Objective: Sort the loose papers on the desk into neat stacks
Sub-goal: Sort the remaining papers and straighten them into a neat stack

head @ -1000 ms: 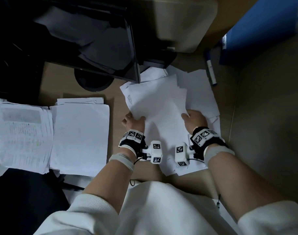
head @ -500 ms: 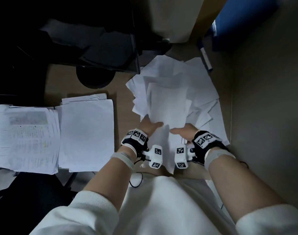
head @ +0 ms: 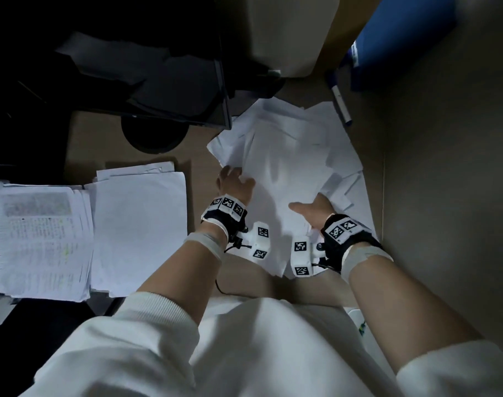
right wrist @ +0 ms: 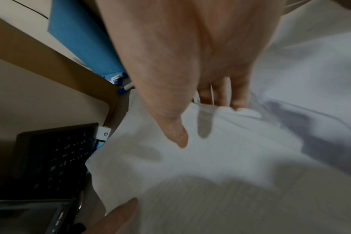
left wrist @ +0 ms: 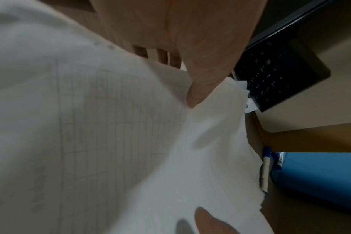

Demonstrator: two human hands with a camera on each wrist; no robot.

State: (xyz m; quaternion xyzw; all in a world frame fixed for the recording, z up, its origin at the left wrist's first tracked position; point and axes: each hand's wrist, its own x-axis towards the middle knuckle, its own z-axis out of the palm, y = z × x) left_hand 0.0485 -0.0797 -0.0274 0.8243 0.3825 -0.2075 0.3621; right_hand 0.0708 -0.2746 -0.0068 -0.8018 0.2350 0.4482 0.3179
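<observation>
A loose pile of white papers lies fanned on the brown desk, right of centre. My left hand grips the left edge of the top sheets, thumb on top and fingers underneath. My right hand grips the near right edge the same way, thumb on top and fingers tucked under. The top sheet shows a faint printed grid. To the left lie two squared stacks, one printed and one blank-topped.
A dark monitor on a round base stands behind the stacks, with a black keyboard at the pile's far edge. A blue folder and a marker pen sit at the back right. A partition wall borders the right side.
The scattered sheets have been drawn together into a tighter bundle. My hands came close together at its near edge, then the left hand moved out to the bundle's left edge.
</observation>
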